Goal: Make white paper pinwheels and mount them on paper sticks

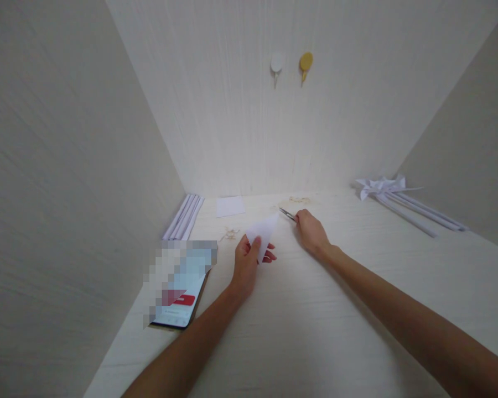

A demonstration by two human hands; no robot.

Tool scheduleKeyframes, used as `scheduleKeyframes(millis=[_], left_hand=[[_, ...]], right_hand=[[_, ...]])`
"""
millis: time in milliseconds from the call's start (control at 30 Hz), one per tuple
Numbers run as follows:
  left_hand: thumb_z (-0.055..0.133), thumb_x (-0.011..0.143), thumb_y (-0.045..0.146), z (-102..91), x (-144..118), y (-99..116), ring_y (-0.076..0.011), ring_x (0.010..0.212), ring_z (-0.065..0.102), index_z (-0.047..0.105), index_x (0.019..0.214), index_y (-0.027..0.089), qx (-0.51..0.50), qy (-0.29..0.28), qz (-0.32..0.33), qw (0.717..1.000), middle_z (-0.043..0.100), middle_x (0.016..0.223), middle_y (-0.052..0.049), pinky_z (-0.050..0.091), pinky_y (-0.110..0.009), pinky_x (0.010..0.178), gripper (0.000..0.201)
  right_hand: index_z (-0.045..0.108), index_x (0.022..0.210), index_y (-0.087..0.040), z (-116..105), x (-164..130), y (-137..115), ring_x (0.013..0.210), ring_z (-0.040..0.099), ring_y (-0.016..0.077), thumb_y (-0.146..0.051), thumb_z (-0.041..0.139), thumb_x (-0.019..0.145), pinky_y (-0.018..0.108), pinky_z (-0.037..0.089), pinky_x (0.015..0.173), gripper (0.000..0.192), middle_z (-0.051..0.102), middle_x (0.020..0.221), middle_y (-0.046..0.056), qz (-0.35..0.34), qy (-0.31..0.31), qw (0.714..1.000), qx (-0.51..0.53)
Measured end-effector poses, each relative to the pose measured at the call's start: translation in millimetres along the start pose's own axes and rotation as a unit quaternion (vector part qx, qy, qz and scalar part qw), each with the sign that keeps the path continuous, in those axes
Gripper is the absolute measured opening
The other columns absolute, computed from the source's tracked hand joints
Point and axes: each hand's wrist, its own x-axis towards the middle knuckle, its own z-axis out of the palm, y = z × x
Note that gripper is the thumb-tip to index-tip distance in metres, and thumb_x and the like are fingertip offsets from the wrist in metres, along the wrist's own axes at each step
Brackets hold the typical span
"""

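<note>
My left hand (245, 264) holds a piece of white paper (262, 232), pinched under the thumb. The paper looks folded and narrows to a point at its upper right. In my right hand (311, 232) is a pair of scissors (288, 214), with slim metal blades pointing left at the paper's tip. A small gap shows between blades and paper. The fingers hide the scissors' handles. Beyond my left hand, a flat white sheet of paper (230, 206) lies on the table.
Rolled white paper tubes (185, 216) lie at the left wall, with a phone (186, 293) nearer me. Folded paper shapes (382, 187) and long paper sticks (423, 211) rest at the right. Thin tan loops (231, 234) lie mid-table. Two hooks, white (276, 63) and yellow (306, 62), are on the back wall.
</note>
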Motion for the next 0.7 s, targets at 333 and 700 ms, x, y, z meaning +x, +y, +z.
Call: scheduleKeyframes(millis=[333,700], left_hand=[[0.059,0.067,0.027,2.4,0,3,-0.0058,0.046,0.049,0.05,0.072,0.014,0.057,0.021,0.017,0.998,0.062,0.064,-0.001,0.034,-0.017,0.04,0.017],[0.067,0.058,0.029,3.2,1,2,-0.0111,0.066,0.058,0.063,0.072,0.015,0.024,0.087,-0.01,0.996,0.066,0.075,-0.004,0.04,-0.021,0.054,0.02]], right_hand=[[0.048,0.084,-0.017,4,-59,-16,0.044,0.027,0.0066,-0.051,0.04,0.077,0.021,0.018,0.04,0.036,0.032,0.056,-0.006,0.101,-0.112,0.782,0.605],[0.043,0.085,-0.017,1,-62,-17,0.037,0.027,0.0044,-0.045,0.035,0.082,0.02,0.017,0.035,0.029,0.037,0.052,-0.008,0.001,-0.237,0.764,0.6]])
